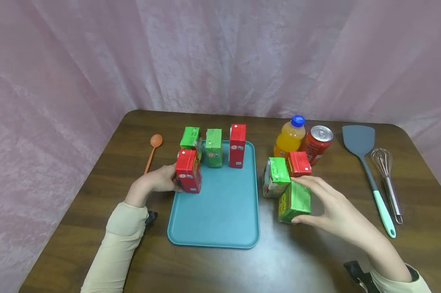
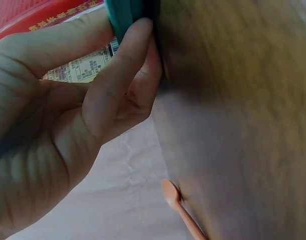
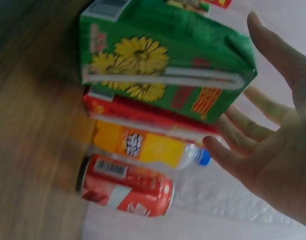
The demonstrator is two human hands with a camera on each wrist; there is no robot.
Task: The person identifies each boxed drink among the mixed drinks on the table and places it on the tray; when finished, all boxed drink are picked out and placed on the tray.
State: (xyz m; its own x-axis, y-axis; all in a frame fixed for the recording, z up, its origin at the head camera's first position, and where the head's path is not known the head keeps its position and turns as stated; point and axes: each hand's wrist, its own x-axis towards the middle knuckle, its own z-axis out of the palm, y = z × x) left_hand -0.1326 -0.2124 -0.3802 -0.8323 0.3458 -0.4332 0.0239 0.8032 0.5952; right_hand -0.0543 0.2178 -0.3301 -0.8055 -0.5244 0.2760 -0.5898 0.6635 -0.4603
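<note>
At the left edge of the blue tray, my left hand pinches the tray's rim between thumb and fingers. Just beside it a red drink carton stands on the tray. Behind that are two green cartons and another red carton along the far side. My right hand is spread around a green carton with yellow flowers on its side, thumb and fingers wide apart. A second green carton and a red one stand close against it.
An orange juice bottle with a blue cap and a red soda can stand behind the right-hand cartons. Farther right lie a grey spatula and a whisk. An orange spoon lies left of the tray.
</note>
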